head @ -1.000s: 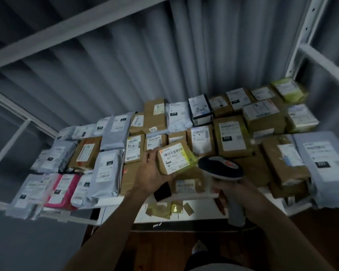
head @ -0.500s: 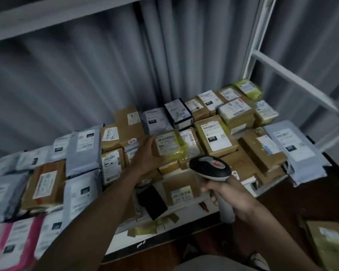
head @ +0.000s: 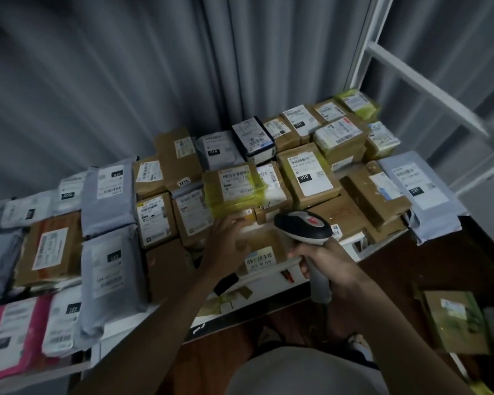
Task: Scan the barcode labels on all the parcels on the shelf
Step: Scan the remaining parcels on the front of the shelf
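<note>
Reaching forward over the shelf (head: pixel 268 306), the left hand (head: pixel 226 246) hangs with its fingers spread and loosely bent above a brown box (head: pixel 264 252) at the shelf's front edge; it holds nothing, and whether the fingertips touch the box cannot be told through the blur. The right hand (head: pixel 322 260) is wrapped round the pale handle of a scanner (head: pixel 303 228), whose dark head with a red patch on top points toward the parcels. The brown box lies just under and left of the scanner head, its white barcode label (head: pixel 260 259) facing up near the front. Right behind it sits a box bound in yellow tape (head: pixel 234 186), label up, resting on other boxes. To its right is a box marked 010 (head: pixel 308 181). Further right lies a grey mailer (head: pixel 422 192) marked 231, overhanging the shelf's end. On the left stand rows of grey mailers (head: pixel 109 195), a flat brown parcel (head: pixel 50 249) and a pink mailer (head: pixel 9 334) at the near corner. All show labels on top. A grey curtain (head: pixel 126 81) hangs behind the shelf. On the dark floor at the right lies another box (head: pixel 454 320).
</note>
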